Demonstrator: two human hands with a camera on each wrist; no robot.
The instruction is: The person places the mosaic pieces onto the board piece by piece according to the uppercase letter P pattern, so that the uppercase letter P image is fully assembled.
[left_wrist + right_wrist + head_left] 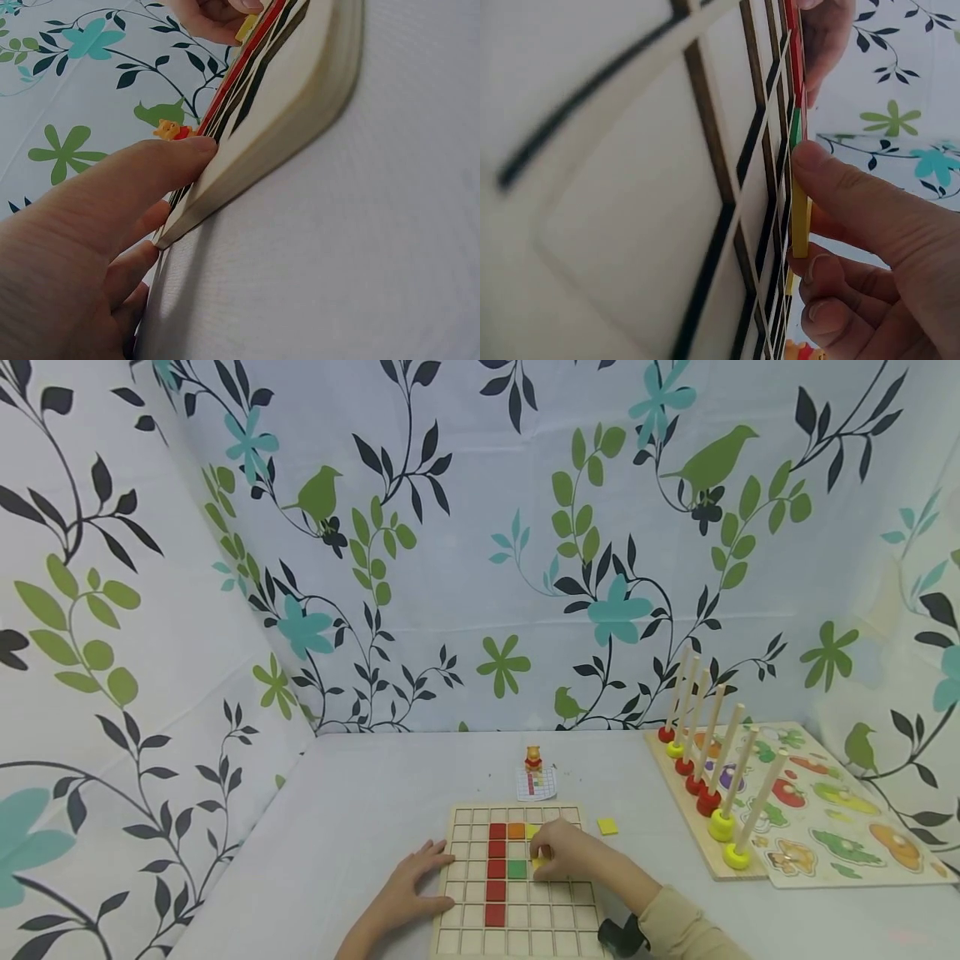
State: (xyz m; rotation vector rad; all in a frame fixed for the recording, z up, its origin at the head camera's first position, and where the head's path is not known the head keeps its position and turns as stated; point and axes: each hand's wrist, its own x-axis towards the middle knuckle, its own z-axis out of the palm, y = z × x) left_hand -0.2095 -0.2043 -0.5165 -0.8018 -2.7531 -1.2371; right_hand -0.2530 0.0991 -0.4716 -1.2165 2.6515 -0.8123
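A wooden grid board point(475, 893) lies on the white table with a column of red square tiles point(496, 868), an orange tile point(516, 832), a green tile point(517, 869) and a yellow tile point(532, 831) in its cells. My right hand point(570, 850) pinches another yellow tile point(800, 225) between thumb and fingers, close over the board just right of the green one. My left hand point(408, 889) rests at the board's left edge, fingers spread. Its thumb point(180, 159) lies on the rim in the left wrist view.
One loose yellow tile point(607, 827) lies right of the board. Behind the board, a small bear figurine point(533, 760) stands at a printed grid card point(537, 785). To the right are a peg stand point(708, 839) with red and yellow rings and a vegetable puzzle board point(855, 814).
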